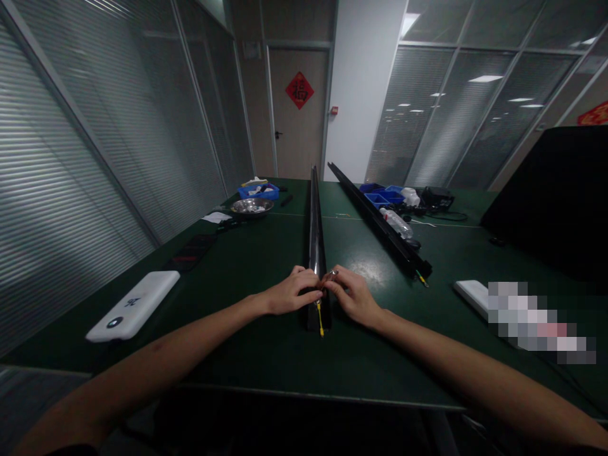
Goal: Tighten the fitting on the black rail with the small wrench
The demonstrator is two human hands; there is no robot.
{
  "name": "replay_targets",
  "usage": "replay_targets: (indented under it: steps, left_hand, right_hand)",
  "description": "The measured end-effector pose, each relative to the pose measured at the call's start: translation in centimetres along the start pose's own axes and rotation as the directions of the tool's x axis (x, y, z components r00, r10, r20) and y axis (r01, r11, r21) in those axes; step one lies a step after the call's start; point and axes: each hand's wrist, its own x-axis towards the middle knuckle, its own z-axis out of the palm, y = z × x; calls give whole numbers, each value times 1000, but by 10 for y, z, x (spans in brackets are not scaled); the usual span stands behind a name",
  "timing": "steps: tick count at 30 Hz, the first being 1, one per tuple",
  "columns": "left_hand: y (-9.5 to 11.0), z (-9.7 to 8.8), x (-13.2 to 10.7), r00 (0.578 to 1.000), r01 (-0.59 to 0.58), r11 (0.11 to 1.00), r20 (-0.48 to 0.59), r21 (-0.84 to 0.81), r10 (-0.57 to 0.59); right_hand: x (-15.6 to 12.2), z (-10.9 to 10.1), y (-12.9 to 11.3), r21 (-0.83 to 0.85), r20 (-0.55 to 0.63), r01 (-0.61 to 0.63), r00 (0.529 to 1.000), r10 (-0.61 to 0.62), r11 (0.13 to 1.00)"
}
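A long black rail [314,221], shaped like a channel, runs away from me along the table. Over its near end, my left hand [295,291] rests with curled fingers gripping the rail. My right hand [354,294] is closed in a pinch beside it, and the fingertips of both hands meet above the rail. A small shiny metal piece [332,274] shows at the right fingers; its exact kind is too small to tell. Below the hands, a short yellow wire [320,320] with a metal end hangs out over the rail's end.
A second black rail [380,221] with a yellow-green wire lies to the right. Behind it are blue bins [384,195] and a plastic bottle [396,223]. At left are a white device [135,304], a metal bowl [251,207] and a blue tray [259,191]. A dark screen [551,202] stands right.
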Motion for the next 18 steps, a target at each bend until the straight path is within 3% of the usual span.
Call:
replay_targets:
  steps: [11, 18]
  left_hand:
    - [0, -1, -1, 1000, 2, 1000, 2, -11, -2]
    - [2, -2, 0, 1000, 3, 1000, -6, -12, -3]
  right_hand:
    - [-3, 1, 1, -51, -21, -60, 998, 59, 997]
    - [0, -1, 1, 14, 10, 2, 1000, -2, 1000]
